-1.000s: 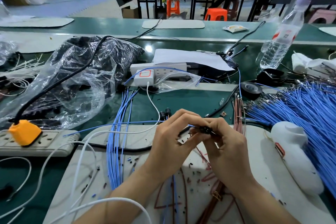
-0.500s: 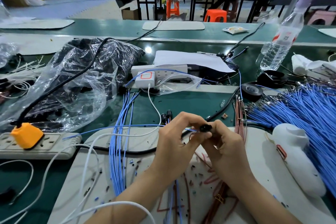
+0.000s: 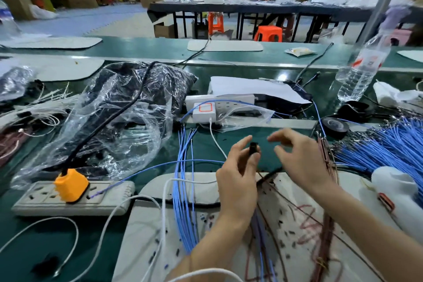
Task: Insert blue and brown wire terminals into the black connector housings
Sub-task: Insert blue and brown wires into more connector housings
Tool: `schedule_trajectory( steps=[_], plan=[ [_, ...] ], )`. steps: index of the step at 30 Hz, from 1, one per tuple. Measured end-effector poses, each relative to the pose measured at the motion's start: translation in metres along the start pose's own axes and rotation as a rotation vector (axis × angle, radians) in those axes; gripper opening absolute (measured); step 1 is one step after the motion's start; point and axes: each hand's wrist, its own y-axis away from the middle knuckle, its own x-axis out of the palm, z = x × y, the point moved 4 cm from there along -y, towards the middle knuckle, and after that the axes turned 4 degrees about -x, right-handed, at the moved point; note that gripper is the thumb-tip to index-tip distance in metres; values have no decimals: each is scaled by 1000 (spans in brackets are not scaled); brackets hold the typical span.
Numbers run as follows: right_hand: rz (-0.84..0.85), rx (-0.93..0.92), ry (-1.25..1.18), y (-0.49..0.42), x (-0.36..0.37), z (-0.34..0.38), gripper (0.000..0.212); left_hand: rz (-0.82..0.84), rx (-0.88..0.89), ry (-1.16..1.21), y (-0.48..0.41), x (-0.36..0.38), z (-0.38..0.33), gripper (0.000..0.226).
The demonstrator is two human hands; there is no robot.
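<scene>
Head view: my left hand (image 3: 238, 178) pinches the housing (image 3: 253, 148) about upright at centre; my right hand (image 3: 302, 160), empty and loosely open, is nearer the brown wires (image 3: 326, 158) on the right.

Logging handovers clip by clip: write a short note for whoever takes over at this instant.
Left hand pinches a black connector housing.
Right hand holds nothing, fingers loosely curled, near the housing but apart.
Loose blue wires heaped at right, brown wires beside them.
One blue wire runs to the left hand; whether it is seated is hidden.
Left: fetch and insert the next terminal.
</scene>
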Motion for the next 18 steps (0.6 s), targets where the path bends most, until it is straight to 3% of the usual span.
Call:
schedule_trajectory(
  steps=[5, 9, 12, 18],
  plan=[
    [266, 38, 264, -77, 53, 5, 34, -64, 6, 36, -2, -6, 1, 27],
    [361, 195, 544, -109, 89, 7, 28, -79, -11, 67, -4, -9, 3, 25],
    [446, 241, 731, -123, 107, -4, 37, -67, -14, 100, -6, -9, 3, 27],
    [260, 265, 756, -140, 113, -12, 37, -76, -34, 118, -8, -9, 1, 25]
  ],
)
